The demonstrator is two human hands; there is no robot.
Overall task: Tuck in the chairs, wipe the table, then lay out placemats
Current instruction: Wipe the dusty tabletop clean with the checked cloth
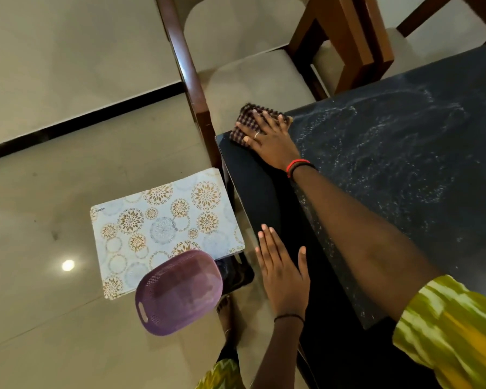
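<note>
Wiping stage: R hand (267,136), fingers spread flat, presses checked cloth (246,119) onto far corner of tabletop (390,153), prob. to catch the edge. Wet streaks across dark top suggest most is covered. L hand (281,276) lies flat, fingers straight, on near edge, likely bracing the lean. Placemats (166,228) stacked beside table w/ purple basket (180,290) on them, prob. kept off wet surface. Chair (258,80) close against far side. Support under mats unclear; cloth partly hidden by hand.
</note>
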